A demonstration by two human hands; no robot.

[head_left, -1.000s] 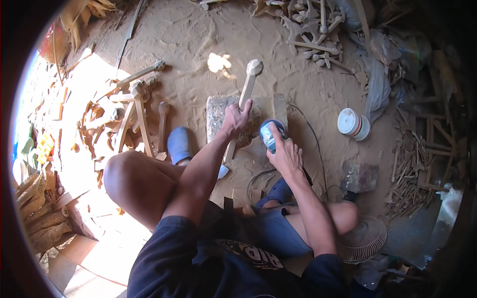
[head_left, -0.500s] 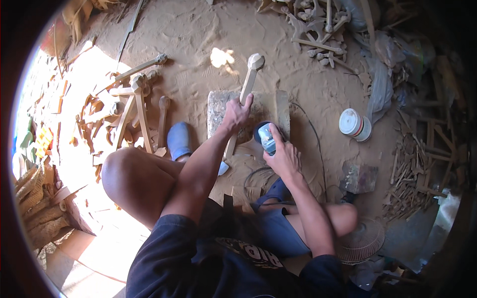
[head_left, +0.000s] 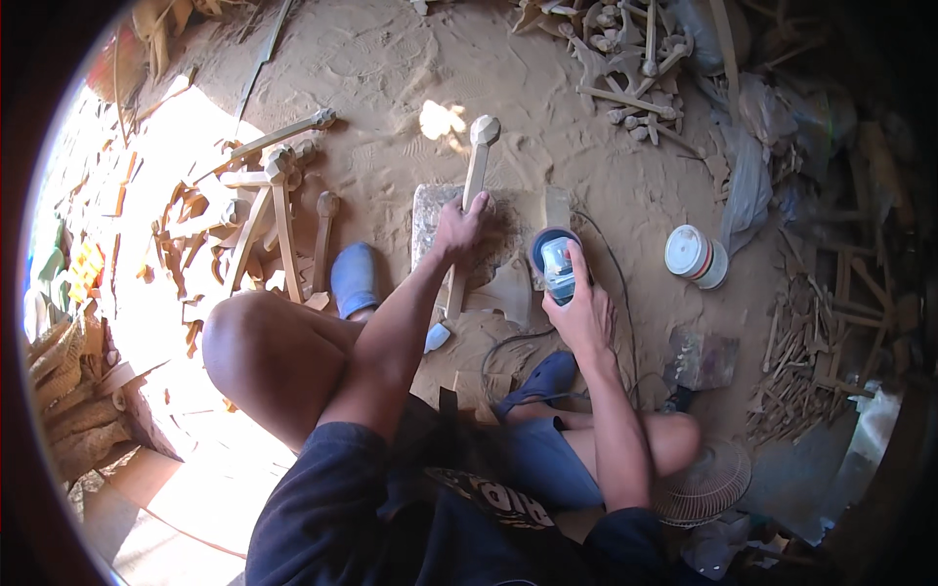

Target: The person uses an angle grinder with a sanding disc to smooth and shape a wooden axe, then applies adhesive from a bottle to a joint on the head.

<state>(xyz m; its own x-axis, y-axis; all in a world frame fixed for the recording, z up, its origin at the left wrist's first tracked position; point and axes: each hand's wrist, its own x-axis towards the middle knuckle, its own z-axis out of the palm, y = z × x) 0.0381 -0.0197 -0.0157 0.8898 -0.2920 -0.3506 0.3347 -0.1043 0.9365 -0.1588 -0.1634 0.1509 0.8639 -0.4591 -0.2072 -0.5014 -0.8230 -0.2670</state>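
Observation:
My left hand (head_left: pixel 459 227) is wrapped round the middle of a pale wooden club (head_left: pixel 477 168) with a faceted knob at its far end. The club slants over a worn, dusty block (head_left: pixel 427 210), its thin end toward me. In my right hand (head_left: pixel 583 320) is a handheld angle grinder (head_left: pixel 558 272) with a dark round disc at its front. My forefinger lies along the tool's body. The disc is to the right of the club, apart from it, by the block's right edge. Whether the disc spins I cannot tell.
More knobbed wooden clubs (head_left: pixel 280 230) and offcuts lie left. A dark cord (head_left: pixel 625 293) runs over the sandy floor. To the right are a white-lidded tub (head_left: pixel 689 252), a squarish block (head_left: pixel 702 358), a fan (head_left: pixel 703 483) and thin sticks (head_left: pixel 796 356). Wooden pieces (head_left: pixel 630 98) lie far right.
My right hand has drawn the grinder right and slightly toward me, away from the club. My left hand has shifted the club a little left and nearer, and it stands more upright in view.

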